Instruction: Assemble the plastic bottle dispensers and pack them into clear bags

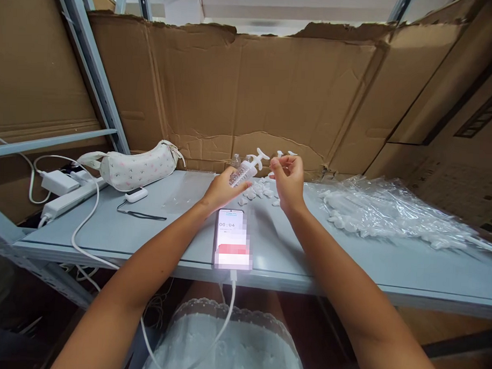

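Observation:
My left hand (225, 187) is closed around a clear, ribbed plastic bottle (242, 174), tilted up to the right. A white, pump-like top with flared arms (259, 157) sticks out of its upper end. Just right of it, my right hand (288, 180) is raised with thumb and fingers pinched together; whatever they may hold is hidden. Small white plastic pieces (260, 190) lie in a loose pile on the shelf between and behind my hands. More white tips (287, 153) show behind my right fingers. Another clear bottle (235, 160) stands behind my left hand.
A lit phone (233, 240) with a white cable lies at the grey shelf's (283, 261) front edge. Clear bags of white parts (374, 208) lie right. A patterned pouch (137, 165), a small white device (136, 194) and a power strip (70, 201) sit left. Cardboard (253, 93) backs the shelf.

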{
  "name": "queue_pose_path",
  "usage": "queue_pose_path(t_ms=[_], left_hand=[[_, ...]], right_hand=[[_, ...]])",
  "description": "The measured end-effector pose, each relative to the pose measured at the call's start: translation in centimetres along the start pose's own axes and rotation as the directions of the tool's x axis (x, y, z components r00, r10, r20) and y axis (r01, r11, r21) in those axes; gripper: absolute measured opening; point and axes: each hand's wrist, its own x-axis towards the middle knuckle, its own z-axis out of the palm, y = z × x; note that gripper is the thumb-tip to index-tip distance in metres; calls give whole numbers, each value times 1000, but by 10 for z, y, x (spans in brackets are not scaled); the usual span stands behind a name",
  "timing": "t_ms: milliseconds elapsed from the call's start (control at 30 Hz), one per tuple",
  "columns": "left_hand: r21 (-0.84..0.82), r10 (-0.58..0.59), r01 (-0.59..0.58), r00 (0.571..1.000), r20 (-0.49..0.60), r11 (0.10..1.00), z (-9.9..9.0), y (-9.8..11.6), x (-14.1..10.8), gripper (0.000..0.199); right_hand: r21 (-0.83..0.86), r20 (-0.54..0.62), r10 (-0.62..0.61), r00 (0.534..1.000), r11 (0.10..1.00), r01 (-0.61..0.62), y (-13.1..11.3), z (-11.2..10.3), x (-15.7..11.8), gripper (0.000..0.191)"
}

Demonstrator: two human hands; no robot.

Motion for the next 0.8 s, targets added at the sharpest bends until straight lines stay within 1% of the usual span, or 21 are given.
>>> queue_pose_path(t_ms=[33,67,133,200,267,333,400,500,600,700,800], left_hand=[[-28,12,-11,999,39,1000,1,0,0,38],[-56,26,-21,996,85,998,2,0,-1,39],[-84,50,-36,984,172,996,4,2,-3,39],[-46,58,-50,976,211,998,4,3,-5,41],[50,50,-60,979,197,997,2,5,-6,43],[165,42,-69,986,162,984,-1,7,-7,45],[237,62,-92,990,130,967,-4,8,-6,46],[226,134,-153,986,98,962,-9,8,-5,47],[192,151,-168,984,98,967,-14,9,-3,46],[257,131,-152,987,99,954,-22,9,-1,48],[385,73,-105,992,98,917,-41,4,-1,51]], right_hand=[[-15,-12,-7,1000,1000,7,2,-2,2,42],[-21,0,-15,1000,1000,15,4,-3,4,47],[-13,93,-21,995,1000,22,7,-4,6,50],[-1,197,-9,980,1000,9,8,-2,5,45],[-9,248,14,969,1000,-12,8,-1,4,42],[-24,253,43,967,999,-38,6,-1,4,41],[-26,251,93,964,996,-89,4,-1,3,42],[5,271,170,947,984,-178,1,-1,3,46],[40,305,185,934,978,-207,-2,-2,4,43],[30,275,164,947,983,-179,-4,-6,7,35],[27,179,131,975,990,-138,-6,-12,14,29]])
